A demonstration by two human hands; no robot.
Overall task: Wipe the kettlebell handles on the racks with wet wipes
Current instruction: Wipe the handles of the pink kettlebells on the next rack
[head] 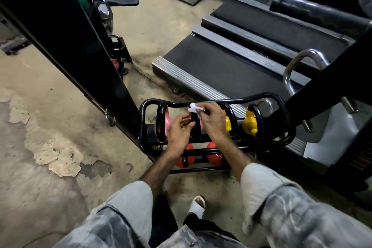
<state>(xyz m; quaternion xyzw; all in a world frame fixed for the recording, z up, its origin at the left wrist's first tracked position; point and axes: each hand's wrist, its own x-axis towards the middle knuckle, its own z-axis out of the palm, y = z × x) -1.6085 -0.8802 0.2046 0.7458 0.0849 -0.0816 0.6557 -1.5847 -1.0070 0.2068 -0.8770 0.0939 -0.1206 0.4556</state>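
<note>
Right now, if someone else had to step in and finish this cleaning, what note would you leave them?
Right hand: pinches the white wet wipe at the top of the second pink kettlebell's black handle.
Left hand: open beside that handle, fingertips near it, holding nothing.
Top rack: two pink kettlebells on the left, two yellow kettlebells on the right. Lower rack: red kettlebells.
Done: cannot tell which handles are already wiped; the second pink one is under way.
Left: finish this handle, then the yellow and red ones, and recheck the first pink kettlebell.
</note>
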